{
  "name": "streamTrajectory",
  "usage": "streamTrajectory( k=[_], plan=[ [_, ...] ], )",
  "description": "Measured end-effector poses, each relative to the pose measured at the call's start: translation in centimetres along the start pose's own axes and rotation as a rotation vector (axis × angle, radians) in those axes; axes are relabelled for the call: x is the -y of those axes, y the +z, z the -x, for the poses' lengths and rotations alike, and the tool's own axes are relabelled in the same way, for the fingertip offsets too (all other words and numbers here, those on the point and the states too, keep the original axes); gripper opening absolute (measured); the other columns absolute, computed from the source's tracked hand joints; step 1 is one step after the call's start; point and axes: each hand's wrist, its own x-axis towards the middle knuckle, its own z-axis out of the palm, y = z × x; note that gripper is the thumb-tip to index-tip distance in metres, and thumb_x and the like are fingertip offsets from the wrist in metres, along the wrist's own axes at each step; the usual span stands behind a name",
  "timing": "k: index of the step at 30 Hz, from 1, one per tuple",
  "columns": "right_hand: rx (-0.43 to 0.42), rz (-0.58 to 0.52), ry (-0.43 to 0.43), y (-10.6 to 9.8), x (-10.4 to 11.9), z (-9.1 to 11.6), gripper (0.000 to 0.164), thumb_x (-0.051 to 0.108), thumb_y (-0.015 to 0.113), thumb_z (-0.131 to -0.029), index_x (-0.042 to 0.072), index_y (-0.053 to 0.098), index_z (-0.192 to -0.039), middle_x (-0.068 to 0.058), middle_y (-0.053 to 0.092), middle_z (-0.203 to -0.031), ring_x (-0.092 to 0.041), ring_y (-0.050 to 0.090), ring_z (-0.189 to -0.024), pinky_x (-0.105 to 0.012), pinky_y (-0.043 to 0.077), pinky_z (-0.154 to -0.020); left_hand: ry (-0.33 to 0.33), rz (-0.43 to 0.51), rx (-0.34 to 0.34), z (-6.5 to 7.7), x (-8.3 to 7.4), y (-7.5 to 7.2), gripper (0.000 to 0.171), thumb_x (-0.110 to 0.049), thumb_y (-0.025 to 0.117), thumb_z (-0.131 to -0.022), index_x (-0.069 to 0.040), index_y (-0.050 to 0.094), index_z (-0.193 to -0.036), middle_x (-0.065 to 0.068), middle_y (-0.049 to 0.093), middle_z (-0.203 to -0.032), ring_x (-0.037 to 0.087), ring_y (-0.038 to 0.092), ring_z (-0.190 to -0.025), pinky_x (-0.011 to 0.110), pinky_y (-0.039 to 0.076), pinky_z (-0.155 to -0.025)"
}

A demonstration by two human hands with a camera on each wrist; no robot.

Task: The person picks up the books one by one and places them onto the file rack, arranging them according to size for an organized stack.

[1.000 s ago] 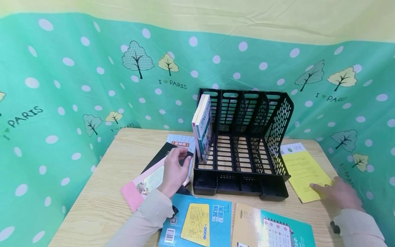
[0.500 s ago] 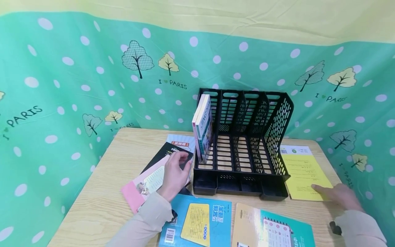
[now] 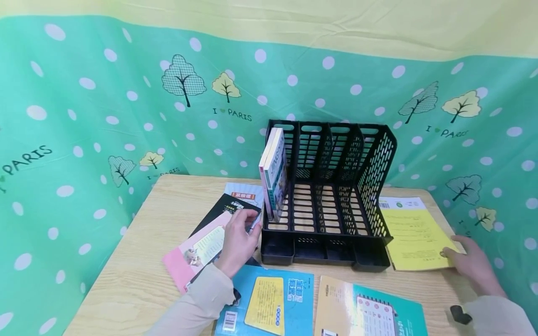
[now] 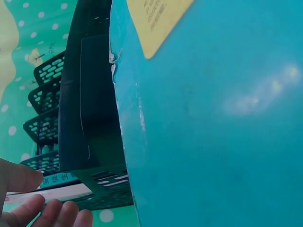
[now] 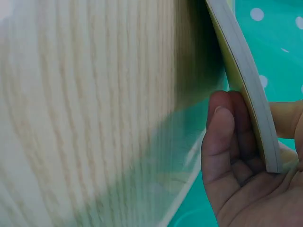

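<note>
Pinching yellow book's [image 3: 414,240] edge, right grip [image 3: 474,267] is well off rack [image 3: 278,258]; left grip [image 3: 238,241] loose.

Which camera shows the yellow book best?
The head view: most of the yellow book, printed cover included, shows there, with the right grip at its corner. The right wrist view shows mainly its edge, held in that grip; the left wrist view misses it.

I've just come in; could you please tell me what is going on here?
A person is working around a black file rack. The right hand grips a yellow book right of the rack; the left hand, apparently holding nothing, is near the rack's front left. Two books stand in the leftmost slot; other books lie flat nearby.
</note>
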Motion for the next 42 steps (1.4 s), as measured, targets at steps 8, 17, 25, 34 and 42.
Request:
streamTrajectory(
  k=[8, 17, 25, 34, 42],
  plan=[
    [0.043, -0.034, -0.072, -0.4, 0.6, 1.4, 0.062, 0.039, 0.033, -0.102, -0.008, 0.031, -0.142, -0.037, 0.031, -0.137, -0.017, 0.062, -0.086, -0.034, 0.056, -0.068, -0.014, -0.009, 0.007, 0.1, -0.2, 0.1, 0.023, -0.006, 0.069, -0.086, -0.003, 0.062, -0.108, 0.004, 0.059, -0.104, 0.027, 0.062, -0.095, 0.04, 0.054, -0.085],
    [-0.148, -0.201, -0.135, -0.7, 2.3, 2.8, 0.053, 0.043, 0.045, -0.099, 0.001, 0.052, -0.131, -0.002, 0.053, -0.117, 0.005, 0.057, -0.077, -0.029, 0.056, -0.064, 0.003, -0.016, 0.013, 0.1, -0.5, 0.3, 0.023, -0.007, 0.069, -0.086, -0.007, 0.061, -0.108, 0.004, 0.059, -0.105, 0.028, 0.061, -0.097, 0.04, 0.054, -0.085],
    [-0.227, -0.355, -0.194, -1.2, 3.8, 3.9, 0.042, 0.038, 0.052, -0.096, 0.008, 0.058, -0.125, 0.021, 0.05, -0.104, 0.005, 0.05, -0.088, -0.027, 0.056, -0.061, 0.016, -0.019, 0.024, 0.1, -0.9, 0.3, 0.023, -0.01, 0.069, -0.087, -0.008, 0.061, -0.109, 0.003, 0.059, -0.107, 0.026, 0.061, -0.098, 0.037, 0.054, -0.086],
    [-0.249, -0.767, -0.336, -1.9, 5.3, 5.4, 0.032, 0.023, 0.061, -0.093, 0.002, 0.063, -0.117, 0.008, 0.055, -0.113, -0.001, 0.055, -0.093, -0.023, 0.054, -0.055, 0.054, -0.016, 0.034, 0.1, -1.6, 0.5, 0.023, -0.011, 0.069, -0.088, -0.01, 0.061, -0.11, 0.0, 0.059, -0.107, 0.015, 0.059, -0.099, 0.032, 0.053, -0.087],
    [-0.311, -1.104, -0.48, -1.9, 8.8, 7.5, 0.02, 0.001, 0.062, -0.09, -0.009, 0.066, -0.108, -0.007, 0.063, -0.106, -0.011, 0.066, -0.084, -0.023, 0.055, -0.051, 0.133, 0.017, 0.032, -0.1, -2.3, 0.7, 0.024, -0.014, 0.07, -0.087, -0.011, 0.062, -0.109, 0.0, 0.059, -0.107, 0.014, 0.058, -0.1, 0.033, 0.052, -0.087]
  ],
)
